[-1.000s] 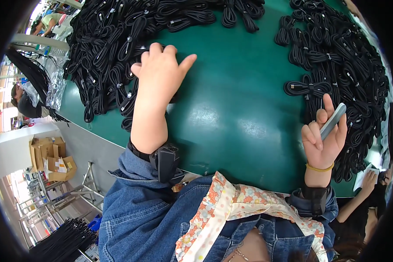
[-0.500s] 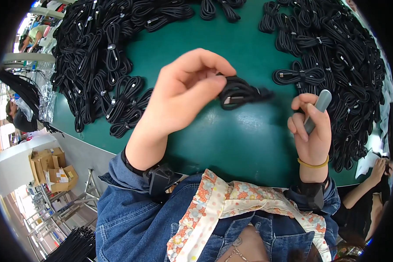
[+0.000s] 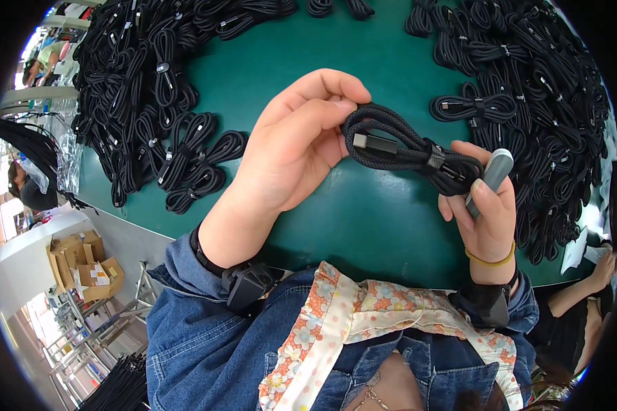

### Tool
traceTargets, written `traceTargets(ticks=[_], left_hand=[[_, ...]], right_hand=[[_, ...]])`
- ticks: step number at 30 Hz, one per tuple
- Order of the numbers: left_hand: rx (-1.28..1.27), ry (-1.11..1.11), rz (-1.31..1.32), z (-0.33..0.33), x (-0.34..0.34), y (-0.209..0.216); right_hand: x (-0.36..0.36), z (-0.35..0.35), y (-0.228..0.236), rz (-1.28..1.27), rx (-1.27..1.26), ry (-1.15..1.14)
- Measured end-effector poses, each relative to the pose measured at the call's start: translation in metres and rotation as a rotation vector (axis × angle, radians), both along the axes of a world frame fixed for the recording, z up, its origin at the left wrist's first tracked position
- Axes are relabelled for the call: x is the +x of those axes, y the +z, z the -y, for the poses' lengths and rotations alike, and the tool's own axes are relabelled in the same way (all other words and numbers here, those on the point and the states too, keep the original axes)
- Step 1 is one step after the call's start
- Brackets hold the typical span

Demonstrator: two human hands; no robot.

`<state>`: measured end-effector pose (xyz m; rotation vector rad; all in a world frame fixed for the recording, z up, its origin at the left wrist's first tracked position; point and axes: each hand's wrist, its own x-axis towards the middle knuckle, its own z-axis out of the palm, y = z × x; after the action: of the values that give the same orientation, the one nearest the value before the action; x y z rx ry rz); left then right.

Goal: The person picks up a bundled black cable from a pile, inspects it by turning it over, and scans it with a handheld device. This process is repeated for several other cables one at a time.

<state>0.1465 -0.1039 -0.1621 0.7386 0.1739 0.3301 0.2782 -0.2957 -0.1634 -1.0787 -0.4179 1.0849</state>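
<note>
While left hand [image 3: 288,140] pinches it, cable [image 3: 414,156] extends rightward; coiled.

At left, open cardboard boxes [image 3: 68,257] stood beyond the green table [image 3: 315,236]. At far left, clear plastic [image 3: 68,164] hung below a pale bar [image 3: 44,93]. At near right, a co-worker's forearm [image 3: 574,296] extended beside white paper [image 3: 574,253].

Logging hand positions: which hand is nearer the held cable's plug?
Left. The left hand grips the cable just above the plug; the right hand is at the cable's opposite end.
</note>
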Motion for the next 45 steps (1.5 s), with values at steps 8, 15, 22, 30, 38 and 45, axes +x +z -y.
traceTargets(ticks=[8,15,22,30,38,45], left_hand=[[0.143,-0.011,0.085,-0.002,-0.002,0.0],[0.157,0.013,0.067,0.0,-0.001,0.001],[0.227,0.046,0.014,0.003,0.001,0.0],[0.422,0.107,-0.204,0.007,0.001,0.006],[0.465,0.11,-0.331,0.008,0.002,0.005],[0.615,0.095,-0.362,0.001,0.0,0.002]], right_hand=[[-0.002,0.0,0.0,0.027,-0.018,-0.043],[0.0,0.0,0.0,0.006,0.003,-0.034],[0.0,-0.001,0.002,0.021,0.045,-0.02],[-0.002,-0.003,0.006,-0.011,0.093,-0.066],[0.004,0.001,-0.003,0.002,0.169,0.031],[-0.001,-0.002,0.007,0.032,-0.243,-0.024]])
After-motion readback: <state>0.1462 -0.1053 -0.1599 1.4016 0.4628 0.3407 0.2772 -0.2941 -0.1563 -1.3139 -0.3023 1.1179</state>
